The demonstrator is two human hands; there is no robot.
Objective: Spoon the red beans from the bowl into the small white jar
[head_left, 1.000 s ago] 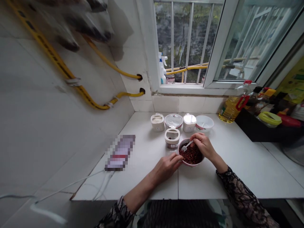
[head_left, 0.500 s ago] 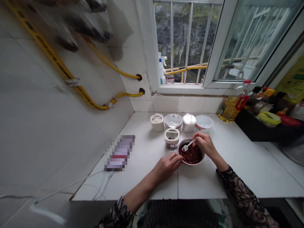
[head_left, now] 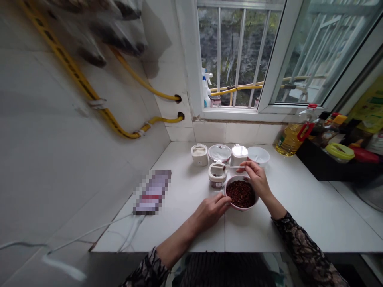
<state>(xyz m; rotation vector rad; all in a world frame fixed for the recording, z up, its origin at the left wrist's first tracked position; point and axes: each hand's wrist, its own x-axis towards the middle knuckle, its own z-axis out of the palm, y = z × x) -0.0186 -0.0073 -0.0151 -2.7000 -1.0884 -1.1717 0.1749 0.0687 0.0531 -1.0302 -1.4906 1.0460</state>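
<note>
A bowl with a pinkish rim stands on the counter, filled with dark red dried flakes. My left hand grips its left rim, the thumb at the edge and the fingers along the outside. Pinched in my right hand is a small white spoon, lying level, its scoop over the small jar just left of the bowl. Some dark bits show at the scoop. The jar has a cream-coloured top, and dark contents show low inside it.
Behind stand a cream canister, a lidded bowl, a white canister and a white bowl. An oil bottle and a black rack of condiments stand right. A blurred-out flat object with a cable lies left.
My right hand has lifted the spoon out of the flakes and brought its scoop up and left, over the small jar. My left hand stays on the bowl.
</note>
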